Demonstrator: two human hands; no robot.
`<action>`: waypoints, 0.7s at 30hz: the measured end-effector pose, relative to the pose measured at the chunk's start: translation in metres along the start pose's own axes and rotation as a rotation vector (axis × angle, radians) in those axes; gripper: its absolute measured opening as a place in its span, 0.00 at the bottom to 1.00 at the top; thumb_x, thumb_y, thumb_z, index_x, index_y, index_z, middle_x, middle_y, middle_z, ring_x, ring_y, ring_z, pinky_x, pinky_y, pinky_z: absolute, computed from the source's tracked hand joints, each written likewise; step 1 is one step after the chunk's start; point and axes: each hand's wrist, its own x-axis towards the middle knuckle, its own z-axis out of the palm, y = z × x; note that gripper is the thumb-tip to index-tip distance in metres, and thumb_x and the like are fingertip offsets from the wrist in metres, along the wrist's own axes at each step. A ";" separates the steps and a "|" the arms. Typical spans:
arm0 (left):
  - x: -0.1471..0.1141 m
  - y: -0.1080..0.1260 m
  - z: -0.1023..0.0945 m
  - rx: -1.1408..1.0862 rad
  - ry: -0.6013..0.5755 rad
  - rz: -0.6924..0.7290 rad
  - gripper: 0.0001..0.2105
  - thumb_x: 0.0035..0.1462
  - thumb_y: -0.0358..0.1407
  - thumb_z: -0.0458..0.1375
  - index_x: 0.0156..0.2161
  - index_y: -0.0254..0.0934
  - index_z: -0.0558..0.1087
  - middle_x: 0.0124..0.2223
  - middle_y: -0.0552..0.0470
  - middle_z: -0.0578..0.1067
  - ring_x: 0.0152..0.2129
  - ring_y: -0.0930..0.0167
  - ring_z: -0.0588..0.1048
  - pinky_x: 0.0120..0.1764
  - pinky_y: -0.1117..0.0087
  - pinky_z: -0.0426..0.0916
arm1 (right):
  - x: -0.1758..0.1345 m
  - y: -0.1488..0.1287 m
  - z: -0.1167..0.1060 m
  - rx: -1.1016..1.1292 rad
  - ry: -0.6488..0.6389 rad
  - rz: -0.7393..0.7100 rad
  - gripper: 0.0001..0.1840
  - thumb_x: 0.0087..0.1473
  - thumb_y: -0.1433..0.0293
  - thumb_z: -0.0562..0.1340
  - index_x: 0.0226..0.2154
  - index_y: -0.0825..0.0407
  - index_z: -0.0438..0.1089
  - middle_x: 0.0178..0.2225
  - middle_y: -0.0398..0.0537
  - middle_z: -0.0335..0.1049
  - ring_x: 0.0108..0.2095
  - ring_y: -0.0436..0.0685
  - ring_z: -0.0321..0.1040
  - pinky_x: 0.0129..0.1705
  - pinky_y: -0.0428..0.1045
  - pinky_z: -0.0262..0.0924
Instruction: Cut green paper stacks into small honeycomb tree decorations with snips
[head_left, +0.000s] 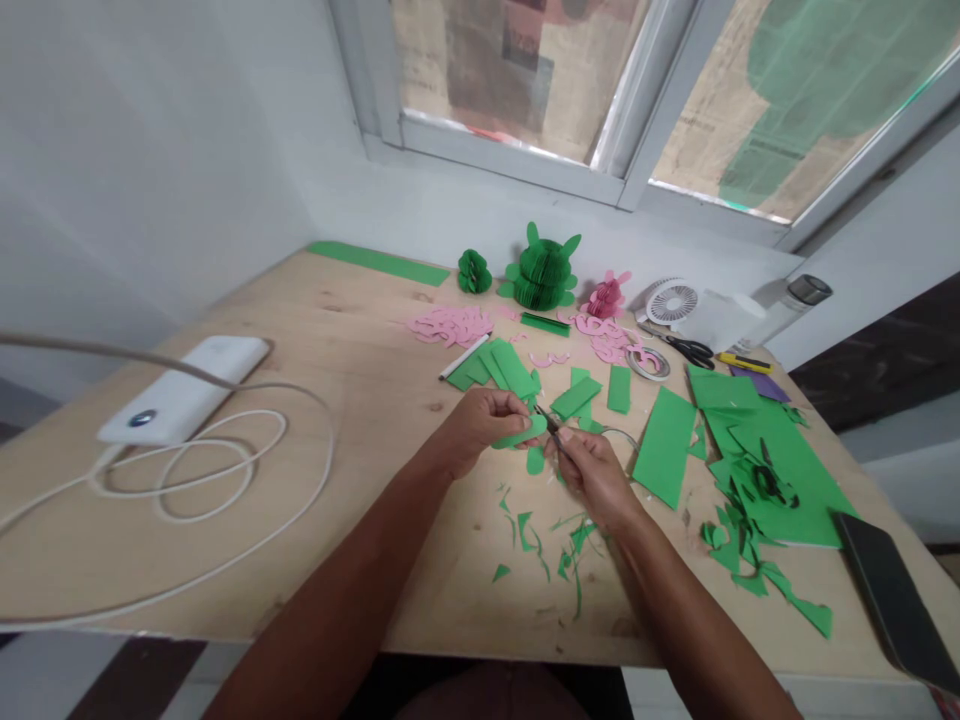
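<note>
Over the middle of the table, my left hand [487, 425] pinches a small green paper piece [520, 435] with a rounded end. Close on its right, my right hand [589, 465] grips a small dark cutting tool [553, 424], which looks like scissors; its handles are mostly hidden by the fingers. The blades point up and left, beside the paper's edge; whether they touch it I cannot tell. Green paper strips [576, 397] lie just beyond the hands. Thin green offcuts [529, 535] are scattered on the wood below them.
Behind stand green folded-paper figures [546, 275] and a pink one [607, 296]. Pink scraps [450, 325], a tape roll [648, 363], black-handled scissors [690, 350] and a fan [672, 300] lie nearby. Green sheets [795, 470] and a phone [892, 590] are right; a white power bank [184, 390] with cable is left.
</note>
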 end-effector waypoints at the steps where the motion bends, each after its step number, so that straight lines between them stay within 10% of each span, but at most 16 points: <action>1: 0.000 0.001 -0.001 0.005 -0.004 -0.006 0.07 0.39 0.33 0.63 0.22 0.32 0.70 0.18 0.54 0.74 0.17 0.74 0.72 0.27 0.72 0.65 | 0.000 0.000 0.000 -0.004 -0.002 0.003 0.25 0.48 0.48 0.62 0.24 0.55 0.69 0.10 0.30 0.43 0.12 0.43 0.35 0.15 0.45 0.28; 21: -0.002 0.004 -0.010 0.137 -0.134 -0.106 0.07 0.38 0.34 0.65 0.22 0.32 0.72 0.20 0.55 0.74 0.19 0.74 0.74 0.28 0.73 0.68 | 0.002 -0.004 -0.023 -0.250 -0.159 0.000 0.27 0.51 0.47 0.58 0.25 0.55 0.72 0.12 0.33 0.44 0.15 0.45 0.39 0.17 0.45 0.35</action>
